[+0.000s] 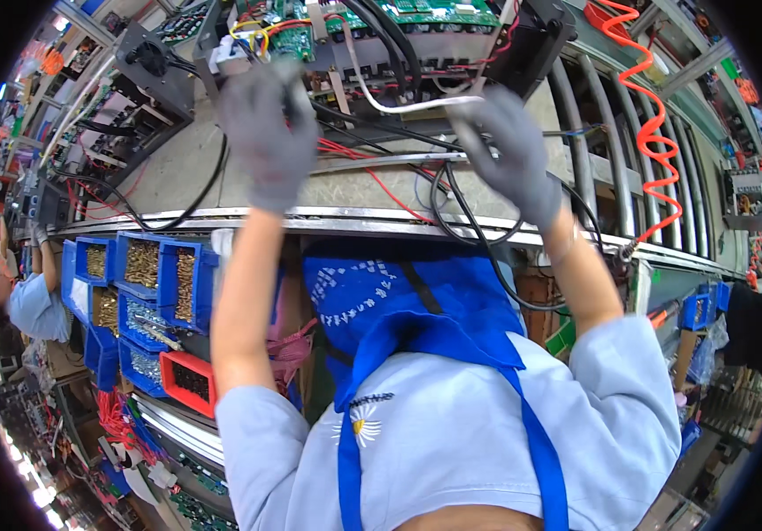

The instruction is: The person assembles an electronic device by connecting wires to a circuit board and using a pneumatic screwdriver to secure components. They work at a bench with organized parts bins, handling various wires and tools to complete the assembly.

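- Two grey-gloved hands, head view: right hand (507,150) seems to pinch the white cable (416,107); left hand (268,128) blurred, cannot tell its grip.
- White cable arcs before the green circuit board (425,12) to right fingertips.
- Best, I judge: leave slack, steer clear of black cables (406,44).

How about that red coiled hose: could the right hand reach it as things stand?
Probably yes. Metal rollers lie between the right hand and the red coiled hose, but nothing seems to block the way. That hand looks busy at a white cable, though, and might need to let go first.
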A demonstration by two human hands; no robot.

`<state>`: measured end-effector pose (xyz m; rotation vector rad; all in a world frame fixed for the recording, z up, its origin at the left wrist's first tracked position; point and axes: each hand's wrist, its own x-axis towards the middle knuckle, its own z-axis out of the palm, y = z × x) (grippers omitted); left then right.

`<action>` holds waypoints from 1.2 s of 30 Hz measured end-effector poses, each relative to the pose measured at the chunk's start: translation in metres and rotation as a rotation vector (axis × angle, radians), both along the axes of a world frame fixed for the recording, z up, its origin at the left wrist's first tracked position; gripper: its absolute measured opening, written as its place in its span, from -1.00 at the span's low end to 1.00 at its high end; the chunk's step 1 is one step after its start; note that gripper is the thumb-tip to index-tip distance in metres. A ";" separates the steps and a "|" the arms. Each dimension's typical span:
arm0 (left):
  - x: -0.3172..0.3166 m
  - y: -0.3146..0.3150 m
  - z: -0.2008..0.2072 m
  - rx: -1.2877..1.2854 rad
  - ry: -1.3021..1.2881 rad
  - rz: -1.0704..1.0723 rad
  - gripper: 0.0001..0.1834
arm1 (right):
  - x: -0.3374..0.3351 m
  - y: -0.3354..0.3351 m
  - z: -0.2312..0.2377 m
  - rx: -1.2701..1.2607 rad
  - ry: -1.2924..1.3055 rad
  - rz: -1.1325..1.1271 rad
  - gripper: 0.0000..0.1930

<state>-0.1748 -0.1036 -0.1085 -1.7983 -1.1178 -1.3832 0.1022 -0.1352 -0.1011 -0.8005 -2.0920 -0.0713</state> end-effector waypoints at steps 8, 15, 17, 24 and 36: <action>0.034 -0.011 -0.119 -0.782 0.207 -0.019 -0.77 | 0.069 -0.086 -0.112 -0.653 0.232 -0.282 -0.79; 0.032 0.021 -0.108 -0.957 0.637 0.094 -0.82 | 0.030 -0.065 -0.097 -0.556 0.184 -0.188 -0.75; 0.021 0.017 -0.100 -0.870 0.667 0.091 -0.87 | 0.017 -0.063 -0.091 -0.571 0.134 -0.179 -0.71; -0.049 -0.020 -0.057 -0.695 0.311 0.315 -0.84 | 0.019 -0.059 -0.125 -0.581 -0.156 -0.305 -0.59; -0.032 -0.130 -0.021 -1.211 0.415 -0.093 -0.78 | 0.012 -0.055 -0.131 -0.799 -0.151 -0.283 -0.64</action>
